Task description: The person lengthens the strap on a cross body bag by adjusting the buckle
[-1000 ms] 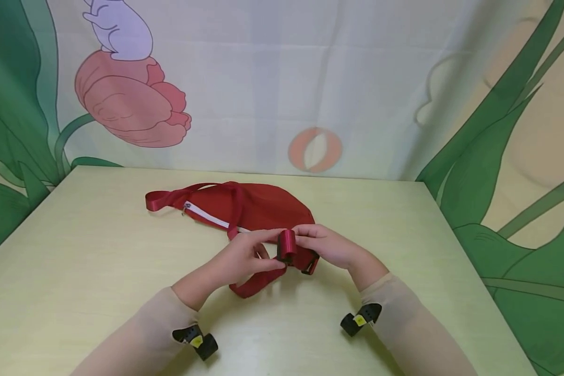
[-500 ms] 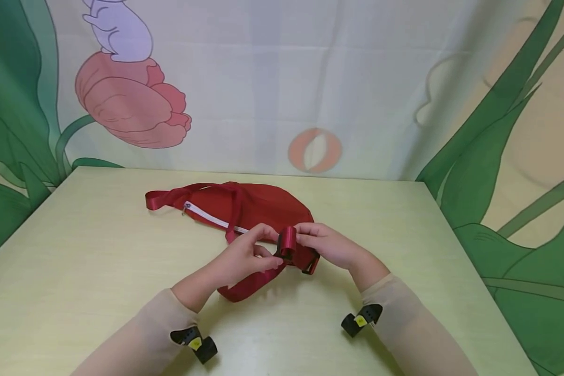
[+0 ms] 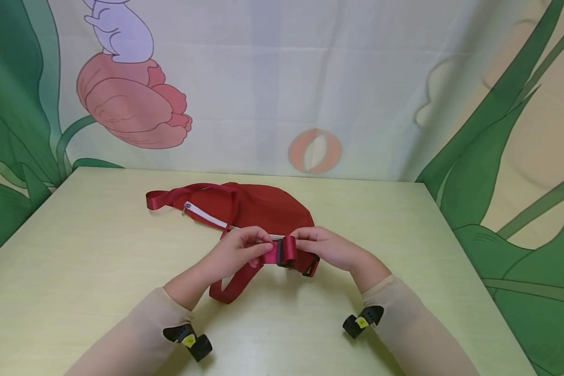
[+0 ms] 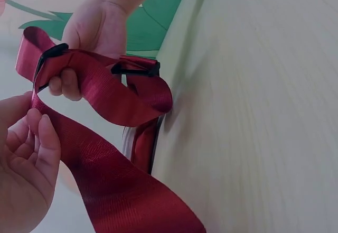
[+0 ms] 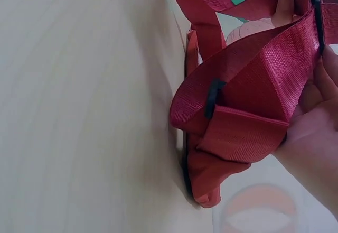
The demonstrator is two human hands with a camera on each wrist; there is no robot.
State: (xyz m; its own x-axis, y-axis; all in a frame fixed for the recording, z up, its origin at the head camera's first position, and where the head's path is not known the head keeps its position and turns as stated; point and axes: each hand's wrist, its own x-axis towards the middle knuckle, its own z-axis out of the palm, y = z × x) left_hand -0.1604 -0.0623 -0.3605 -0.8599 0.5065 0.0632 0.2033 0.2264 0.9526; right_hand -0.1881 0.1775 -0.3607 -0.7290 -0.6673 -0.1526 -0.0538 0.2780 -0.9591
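Observation:
A red waist bag [image 3: 274,206] with a white zipper [image 3: 207,214] lies on the table. Its dark red webbing strap [image 4: 121,175] runs up to a black slider buckle [image 3: 279,253], held above the table. With thumb and fingers, my left hand [image 3: 235,253] pinches the strap just left of this slider. On the other side, my right hand [image 3: 331,248] grips the strap at the slider, where the webbing makes a small loop [image 3: 289,249]. A second black buckle [image 5: 214,98] sits on the strap near the bag's right end. Some right fingertips are hidden behind the webbing.
The pale wooden table [image 3: 98,292] extends on both sides of the bag. Behind it hangs a printed curtain [image 3: 235,89]. A slack strap loop [image 3: 227,290] hangs below my left hand, and another strap end [image 3: 157,200] lies at the bag's left.
My left hand has shifted slightly left and now pinches webbing beside the slider, which has turned to show a flat strap stretch. The slack loop moved left. My right hand stayed nearly still.

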